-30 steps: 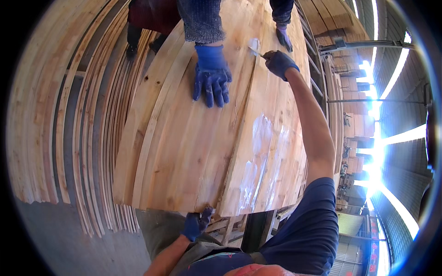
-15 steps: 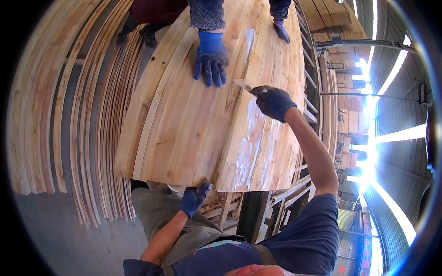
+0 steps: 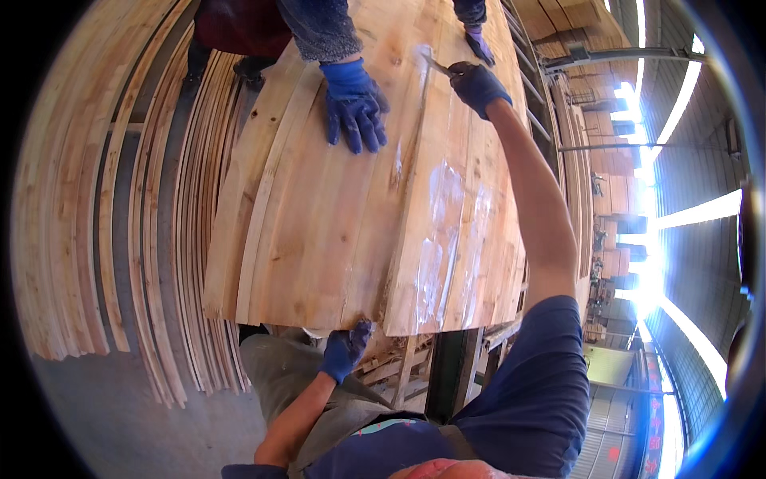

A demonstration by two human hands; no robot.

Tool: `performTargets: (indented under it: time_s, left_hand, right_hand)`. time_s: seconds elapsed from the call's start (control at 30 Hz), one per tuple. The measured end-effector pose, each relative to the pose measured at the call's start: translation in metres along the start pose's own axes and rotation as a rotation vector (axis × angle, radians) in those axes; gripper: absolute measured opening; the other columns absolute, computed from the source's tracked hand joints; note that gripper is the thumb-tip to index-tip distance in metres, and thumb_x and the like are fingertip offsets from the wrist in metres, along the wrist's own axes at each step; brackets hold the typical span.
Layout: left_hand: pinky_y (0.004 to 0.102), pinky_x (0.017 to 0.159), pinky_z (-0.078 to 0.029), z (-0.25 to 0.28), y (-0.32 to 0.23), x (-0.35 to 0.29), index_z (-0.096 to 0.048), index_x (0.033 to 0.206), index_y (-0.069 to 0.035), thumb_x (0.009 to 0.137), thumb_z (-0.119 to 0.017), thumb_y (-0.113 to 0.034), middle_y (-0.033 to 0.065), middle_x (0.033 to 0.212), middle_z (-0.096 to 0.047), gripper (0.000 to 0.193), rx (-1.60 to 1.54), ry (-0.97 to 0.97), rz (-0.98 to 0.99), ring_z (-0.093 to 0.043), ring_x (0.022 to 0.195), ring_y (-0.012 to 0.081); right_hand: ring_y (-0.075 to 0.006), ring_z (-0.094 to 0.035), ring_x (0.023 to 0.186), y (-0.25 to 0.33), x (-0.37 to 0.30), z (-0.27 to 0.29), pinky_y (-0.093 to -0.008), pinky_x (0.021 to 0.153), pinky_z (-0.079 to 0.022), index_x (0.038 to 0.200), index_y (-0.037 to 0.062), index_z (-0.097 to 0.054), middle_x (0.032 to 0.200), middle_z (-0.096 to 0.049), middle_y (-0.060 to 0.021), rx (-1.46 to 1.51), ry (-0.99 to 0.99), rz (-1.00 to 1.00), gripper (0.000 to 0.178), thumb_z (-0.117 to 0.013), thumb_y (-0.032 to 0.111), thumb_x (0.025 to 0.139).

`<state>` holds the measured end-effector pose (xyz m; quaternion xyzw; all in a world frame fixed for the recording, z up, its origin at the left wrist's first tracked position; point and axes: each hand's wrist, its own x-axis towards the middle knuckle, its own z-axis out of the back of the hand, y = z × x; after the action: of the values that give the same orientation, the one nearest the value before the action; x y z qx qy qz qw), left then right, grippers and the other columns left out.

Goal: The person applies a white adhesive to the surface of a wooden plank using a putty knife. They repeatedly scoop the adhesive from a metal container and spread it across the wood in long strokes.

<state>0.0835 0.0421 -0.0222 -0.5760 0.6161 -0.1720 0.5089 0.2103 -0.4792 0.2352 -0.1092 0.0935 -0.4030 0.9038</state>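
Head view: right hand [image 3: 481, 89], clenched around the scraper [image 3: 439, 66], had moved up the wooden panel [image 3: 319, 239] to 1 o'clock, shifting work farward; left hand [image 3: 345, 353] sat at 6 o'clock, grip unclear.

Red characters [image 3: 655, 441] on dark banner [image 3: 653, 407], lower right; seemingly too blurred to read.

Wood panel [image 3: 315, 239] matt, grained; white smears [image 3: 429, 267] glossy, wet-looking; right sleeve [image 3: 531, 371] matt cloth.

Wooden panel [image 3: 319, 239] lying on frame [image 3: 445, 375], apparently metal.
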Motion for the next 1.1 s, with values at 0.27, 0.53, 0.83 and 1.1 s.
performTargets:
  time_s: [0.27, 0.53, 0.83, 1.1]
  left_hand:
    - [0.0342, 0.079, -0.055, -0.003, 0.037, -0.009, -0.07, 0.108, 0.0, 0.096, -0.057, -0.027, 0.0154, 0.095, -0.073, 0.032, -0.208, -0.107, 0.09, -0.072, 0.088, 0.0226]
    - [0.0314, 0.079, -0.054, 0.003, -0.034, -0.003, -0.064, 0.113, 0.005, 0.099, -0.056, -0.018, 0.0102, 0.101, -0.07, 0.028, -0.123, -0.003, 0.015, -0.068, 0.089, 0.0181]
    - [0.0309, 0.081, -0.055, 0.002, -0.032, 0.003, -0.061, 0.112, 0.003, 0.1, -0.057, -0.025, 0.0093, 0.104, -0.067, 0.032, -0.19, 0.03, 0.069, -0.068, 0.089, 0.0196]
    - [0.0349, 0.081, -0.057, 0.013, 0.005, 0.015, -0.056, 0.118, 0.002, 0.098, -0.056, -0.038, 0.0176, 0.102, -0.07, 0.045, -0.211, -0.075, 0.038, -0.071, 0.086, 0.0271]
  right_hand:
    - [-0.0386, -0.066, 0.098, 0.001, 0.061, -0.054, -0.0444, 0.084, -0.053, 0.096, 0.0073, -0.071, 0.102, -0.069, -0.0211, -0.262, 0.171, 0.096, 0.03, -0.056, 0.03, 0.082]
    - [-0.0358, -0.069, 0.078, 0.065, -0.185, 0.009, -0.0458, 0.071, -0.055, 0.104, 0.0086, -0.069, 0.091, -0.07, -0.0182, -0.064, 0.283, 0.247, 0.03, -0.049, 0.023, 0.087]
    - [-0.0265, -0.07, 0.072, 0.015, -0.294, 0.016, -0.0384, 0.061, -0.059, 0.114, 0.0196, -0.065, 0.096, -0.07, -0.009, -0.086, 0.131, 0.087, 0.026, -0.049, 0.021, 0.094]
    - [-0.0318, -0.071, 0.077, 0.044, -0.392, 0.011, -0.0429, 0.062, -0.056, 0.11, 0.0027, -0.062, 0.091, -0.068, -0.018, -0.143, 0.444, 0.099, 0.027, -0.047, 0.012, 0.089]
